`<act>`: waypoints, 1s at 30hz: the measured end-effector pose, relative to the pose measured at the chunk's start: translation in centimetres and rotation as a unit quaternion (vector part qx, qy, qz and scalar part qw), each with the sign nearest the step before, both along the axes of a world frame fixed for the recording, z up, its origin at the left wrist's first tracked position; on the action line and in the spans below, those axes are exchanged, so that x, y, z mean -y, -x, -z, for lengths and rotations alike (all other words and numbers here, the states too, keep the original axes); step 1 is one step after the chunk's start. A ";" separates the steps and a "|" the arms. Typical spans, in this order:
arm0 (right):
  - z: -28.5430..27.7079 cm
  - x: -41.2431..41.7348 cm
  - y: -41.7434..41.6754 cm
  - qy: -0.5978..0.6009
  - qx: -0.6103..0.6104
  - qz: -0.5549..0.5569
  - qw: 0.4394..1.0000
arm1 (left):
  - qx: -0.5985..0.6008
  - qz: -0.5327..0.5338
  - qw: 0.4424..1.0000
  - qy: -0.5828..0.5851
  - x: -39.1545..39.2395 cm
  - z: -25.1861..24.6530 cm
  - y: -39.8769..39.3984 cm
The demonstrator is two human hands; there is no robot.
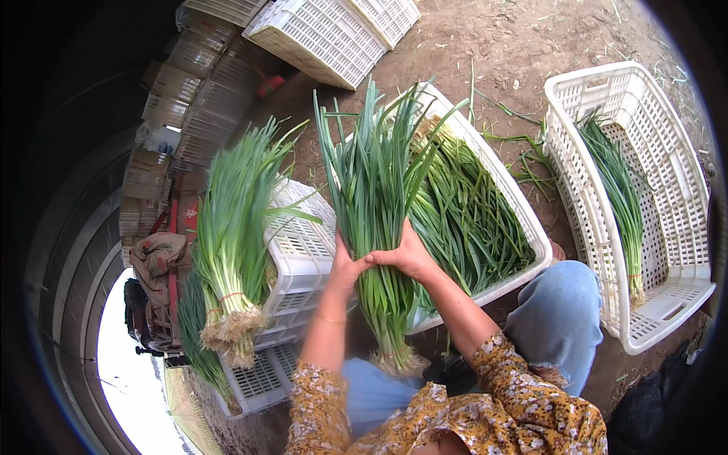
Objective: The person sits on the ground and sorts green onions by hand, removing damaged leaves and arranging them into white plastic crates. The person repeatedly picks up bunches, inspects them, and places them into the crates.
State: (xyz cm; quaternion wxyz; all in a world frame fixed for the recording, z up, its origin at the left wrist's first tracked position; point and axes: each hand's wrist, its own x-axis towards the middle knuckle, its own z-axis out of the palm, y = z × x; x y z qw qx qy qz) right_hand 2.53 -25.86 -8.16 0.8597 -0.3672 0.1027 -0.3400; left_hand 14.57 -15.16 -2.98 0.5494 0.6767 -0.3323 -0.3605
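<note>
A bundle of long green leafy stalks, like garlic chives (378,199), is clasped between my left hand (348,264) and my right hand (405,253). Both hands wrap its middle with the thumbs meeting in front; the leaf tips point away and the roots hang over my lap. Behind it, a white plastic crate (500,162) holds a mass of loose greens (472,216). To the left, tied bundles with pale stems and roots (230,256) lie on upturned white crates (298,267). One tied bundle (617,199) lies in the crate at the right (682,187).
White crates (324,40) stand at the top, and stacked crates (165,108) line the left side. A red-framed vehicle or cart (173,256) with a cloth on it is at the left. Fallen leaves (532,165) lie on the dirt floor between two crates. My right knee (554,318) is beside the middle crate.
</note>
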 end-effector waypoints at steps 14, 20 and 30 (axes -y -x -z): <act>-7.7 -5.5 0.5 0.343 -0.252 0.119 0.897 | 0.188 0.040 0.981 0.035 -1.2 -5.9 1.3; -8.7 -7.4 1.3 0.510 -0.304 0.044 0.803 | -0.001 -0.027 1.000 0.015 -1.4 -7.4 0.7; -10.1 -0.2 2.9 0.451 -0.359 -0.071 0.814 | -0.080 -0.023 0.996 0.014 -0.3 -4.3 -3.7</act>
